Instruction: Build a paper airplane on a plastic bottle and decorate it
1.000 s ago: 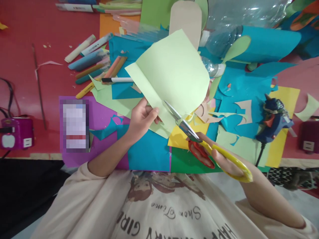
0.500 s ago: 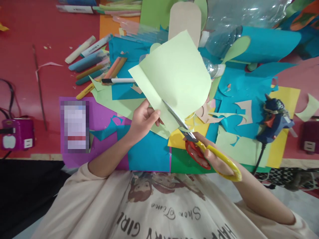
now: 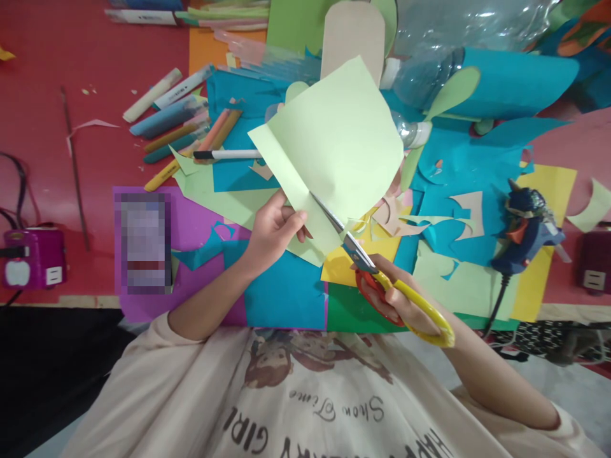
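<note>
My left hand [image 3: 281, 226] pinches the lower left edge of a pale green sheet of paper [image 3: 341, 137], thumb on top and fingers beneath. The sheet is held up over the table, its right corner cut to a curve and a crease running along its left side. In my right hand [image 3: 401, 296] is a pair of scissors [image 3: 356, 245] with one yellow and one red handle loop. Their blades point up and left and lie at the sheet's lower edge, with the tip near the crease. Part of the red loop is hidden by my fingers.
Several markers [image 3: 172, 117] lie at the upper left, near a phone [image 3: 146, 242] on purple paper. A blue glue gun [image 3: 529, 226] rests at the right. Plastic bottles [image 3: 424, 76] lie at the back. Paper scraps [image 3: 394, 216] are scattered beside the sheet.
The scissor handles have drawn closer together, and the blades have closed further at the sheet's lower edge. My left hand and the sheet have hardly moved.
</note>
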Available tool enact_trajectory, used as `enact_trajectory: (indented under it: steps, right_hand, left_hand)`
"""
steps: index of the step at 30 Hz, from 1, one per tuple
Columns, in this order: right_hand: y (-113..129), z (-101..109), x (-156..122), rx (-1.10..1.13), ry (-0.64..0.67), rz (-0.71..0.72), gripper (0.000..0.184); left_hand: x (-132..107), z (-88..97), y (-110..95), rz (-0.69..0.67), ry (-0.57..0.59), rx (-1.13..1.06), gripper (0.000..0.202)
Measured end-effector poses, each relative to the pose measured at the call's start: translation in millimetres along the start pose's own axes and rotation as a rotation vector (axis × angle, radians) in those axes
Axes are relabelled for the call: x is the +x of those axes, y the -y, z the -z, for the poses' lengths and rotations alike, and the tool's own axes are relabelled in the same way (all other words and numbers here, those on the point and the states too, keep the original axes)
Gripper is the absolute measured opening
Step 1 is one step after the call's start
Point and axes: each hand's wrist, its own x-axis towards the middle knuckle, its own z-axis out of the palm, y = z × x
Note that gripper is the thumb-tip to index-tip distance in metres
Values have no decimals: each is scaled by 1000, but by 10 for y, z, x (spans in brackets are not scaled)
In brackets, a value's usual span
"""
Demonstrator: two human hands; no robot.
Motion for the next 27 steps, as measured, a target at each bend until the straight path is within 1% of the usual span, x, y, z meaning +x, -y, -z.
enact_trajectory:
  steps: [4,10,14,17,19,20,21,22,23,24,25,26,27]
  right_hand:
    - [-53,-11,-11,112,12,-23,62]
    - [-110,-10,-21,130,9,-42,66]
    - [-103,-9,-18,123,5,-43,64]
    - [-94,-5,-19,113,-2,-41,64]
    - [-90,3,-21,114,-7,-48,63]
    - [-90,9,-24,115,-9,-53,63]
    - [-91,15,-27,116,-9,-56,63]
    - [-92,22,-31,114,-9,-57,63]
    - [-94,29,-35,112,-7,-56,64]
    - [-95,35,-39,110,-3,-56,64]
    - [-95,39,-42,109,2,-56,63]
    - [-95,42,-43,110,6,-56,63]
    - [-94,44,-42,110,12,-55,62]
  left_hand:
    - [-4,-4,-11,5,3,-5,51]
    - [-16,7,23,17,8,21,52]
    - [4,17,35,8,-7,81,54]
    - [-3,113,-27,-41,-12,203,57]
    - [-47,239,-114,-111,-45,329,51]
    - [-82,316,-166,-169,-102,425,47]
    - [-124,400,-219,-243,-209,536,43]
    - [-171,486,-268,-333,-356,656,39]
    - [-218,572,-307,-375,-498,791,39]
    - [-263,656,-334,-314,-553,951,45]
    - [-303,736,-346,-292,-617,1088,50]
    - [-334,811,-343,-221,-634,1161,52]
    - [-358,879,-328,-178,-628,1184,53]
